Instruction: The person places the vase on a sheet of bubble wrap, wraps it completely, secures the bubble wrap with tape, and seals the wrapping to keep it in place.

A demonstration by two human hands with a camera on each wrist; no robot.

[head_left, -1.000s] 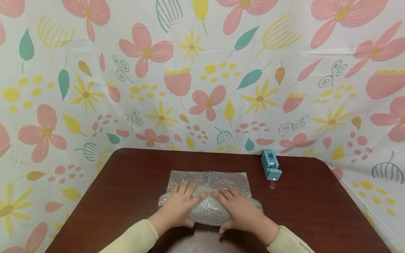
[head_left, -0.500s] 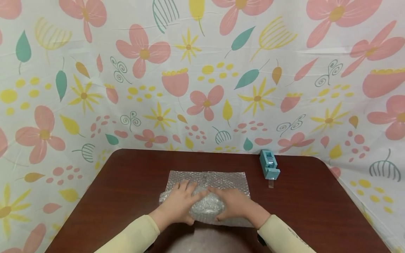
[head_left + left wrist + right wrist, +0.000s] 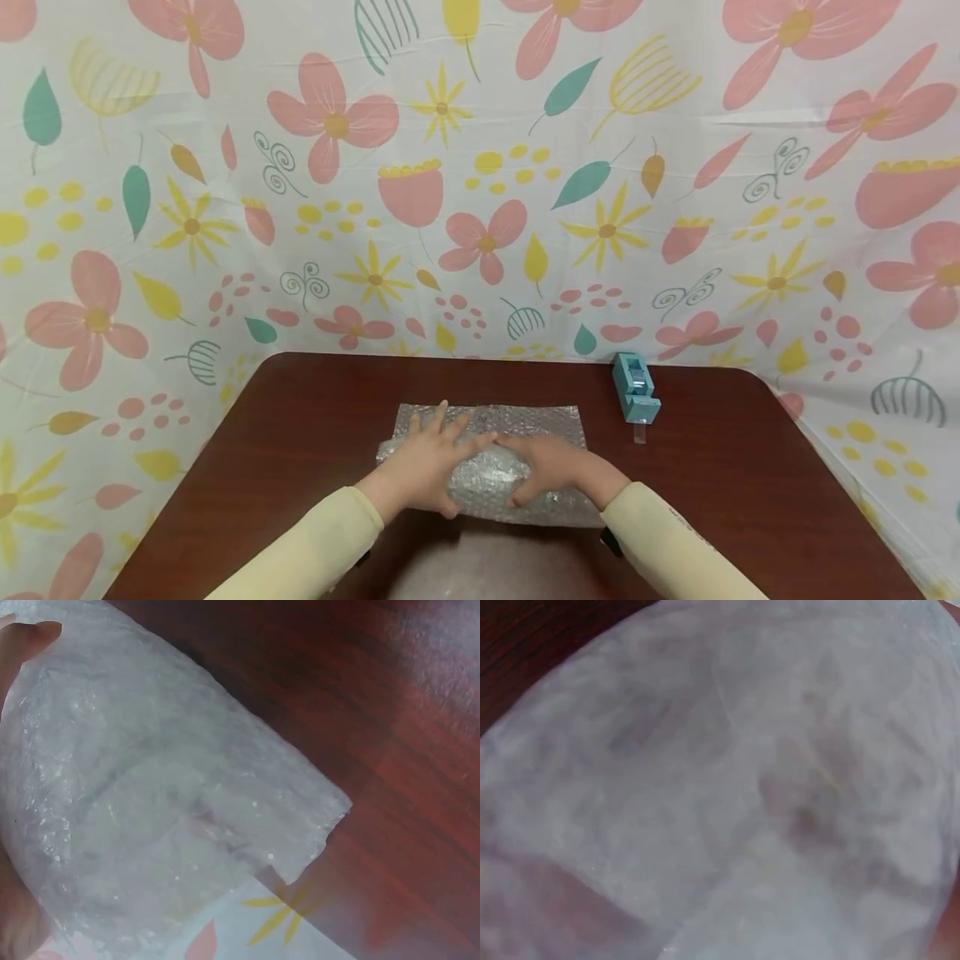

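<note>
A clear bubble wrap bundle (image 3: 480,483) lies across the near part of a bubble wrap sheet (image 3: 551,421); what is inside cannot be made out. My left hand (image 3: 420,471) rests on the left part of the bundle, fingers spread and mostly straight over its top, thumb at the near side. Curled fingers and thumb of my right hand (image 3: 555,467) hold it right of the middle. In the left wrist view the wrap (image 3: 150,765) fills most of the picture, with a fingertip (image 3: 37,637) at the upper left. The right wrist view shows blurred wrap (image 3: 720,750) close up.
A light blue tape dispenser (image 3: 634,387) stands at the back right of the dark brown table (image 3: 315,417), a short strip of tape hanging from its front. Behind the table is a flower-patterned cloth (image 3: 480,183). A pale patch shows at the table's front, possibly glare.
My right hand has moved left and inward over the bundle, and the bundle's right end no longer sticks out. The left hand stays in place, its fingers now more spread.
</note>
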